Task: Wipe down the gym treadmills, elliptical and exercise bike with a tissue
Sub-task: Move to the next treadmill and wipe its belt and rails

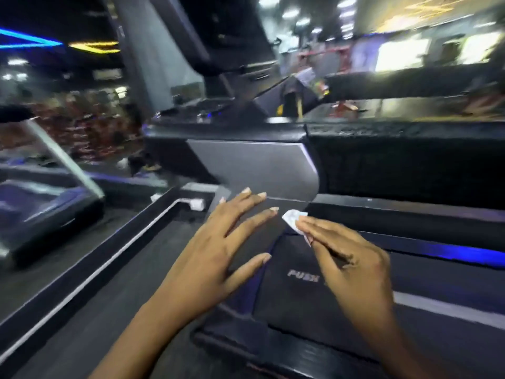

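in the lower middle of the frame the right hand [355,263] has its grip closed on a small white tissue [291,218], pinched between thumb and fingertips against the dark treadmill [295,305] cover, just below a grey panel [259,165]. to its left, the left hand [218,250] has a wide grip, fingers spread, holding nothing.

Splayed left hand [216,255], pinching right hand [352,266]
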`<state>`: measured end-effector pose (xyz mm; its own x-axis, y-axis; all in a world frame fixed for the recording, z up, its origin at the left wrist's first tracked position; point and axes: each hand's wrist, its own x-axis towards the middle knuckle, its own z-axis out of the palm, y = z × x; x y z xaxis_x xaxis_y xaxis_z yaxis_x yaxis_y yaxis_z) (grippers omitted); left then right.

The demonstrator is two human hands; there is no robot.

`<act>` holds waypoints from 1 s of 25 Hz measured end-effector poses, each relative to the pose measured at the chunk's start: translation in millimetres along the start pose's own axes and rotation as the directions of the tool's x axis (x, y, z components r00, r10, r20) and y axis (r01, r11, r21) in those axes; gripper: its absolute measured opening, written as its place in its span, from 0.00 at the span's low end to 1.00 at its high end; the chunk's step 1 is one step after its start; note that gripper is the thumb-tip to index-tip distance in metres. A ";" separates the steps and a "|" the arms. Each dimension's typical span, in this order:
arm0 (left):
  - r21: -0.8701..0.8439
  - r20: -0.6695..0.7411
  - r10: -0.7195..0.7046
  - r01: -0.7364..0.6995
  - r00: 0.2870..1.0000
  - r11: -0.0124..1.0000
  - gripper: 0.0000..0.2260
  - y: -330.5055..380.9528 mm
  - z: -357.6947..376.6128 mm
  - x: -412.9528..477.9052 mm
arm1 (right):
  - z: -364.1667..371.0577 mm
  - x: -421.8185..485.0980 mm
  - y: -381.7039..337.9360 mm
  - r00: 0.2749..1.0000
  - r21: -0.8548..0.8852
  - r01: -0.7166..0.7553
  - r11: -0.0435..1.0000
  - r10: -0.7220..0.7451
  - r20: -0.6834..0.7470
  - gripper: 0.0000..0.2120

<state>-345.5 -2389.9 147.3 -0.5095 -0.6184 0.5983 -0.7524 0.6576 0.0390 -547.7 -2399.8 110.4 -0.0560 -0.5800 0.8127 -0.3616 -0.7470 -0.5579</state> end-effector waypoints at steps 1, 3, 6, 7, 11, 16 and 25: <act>-0.009 -0.025 0.083 -0.083 0.996 0.997 0.25 -12.0 -2.1 12.8 | 4.4 0.3 -3.3 0.998 -0.051 -0.027 0.998 0.024 -0.056 0.14; 0.017 -0.054 0.208 -0.207 0.977 0.978 0.28 -29.2 0.2 38.8 | 6.2 2.2 -6.6 0.987 -0.122 -0.087 0.989 0.069 -0.143 0.14; 0.078 -0.055 0.328 -0.323 0.943 0.943 0.34 -48.4 8.0 83.3 | 1.1 13.3 -13.9 0.947 -0.240 -0.138 0.961 0.057 -0.315 0.14; 0.101 -0.056 0.350 -0.343 0.935 0.934 0.37 -52.6 9.8 98.5 | -0.4 19.3 -16.5 0.934 -0.267 -0.141 0.954 0.038 -0.356 0.14; 0.233 -0.023 0.355 -0.340 0.935 0.911 0.52 -63.8 18.3 138.0 | -4.7 48.0 -17.0 0.865 -0.376 -0.165 0.912 -0.050 -0.499 0.13; 0.273 -0.025 0.320 -0.301 0.947 0.914 0.60 -76.9 30.0 142.9 | 12.4 89.0 -11.1 0.820 -0.583 -0.100 0.806 -0.266 -0.508 0.17; 0.262 -0.072 0.335 -0.306 0.939 0.915 0.59 -78.8 35.1 144.5 | 36.6 89.5 25.2 0.952 -0.856 0.094 0.509 -0.296 -0.071 0.21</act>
<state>-374.5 -2546.1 202.7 -0.7007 -0.3294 0.6328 -0.6417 0.6787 -0.3573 -527.8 -2482.3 163.0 -0.0122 -0.3080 0.9513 -0.9857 -0.1565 -0.0633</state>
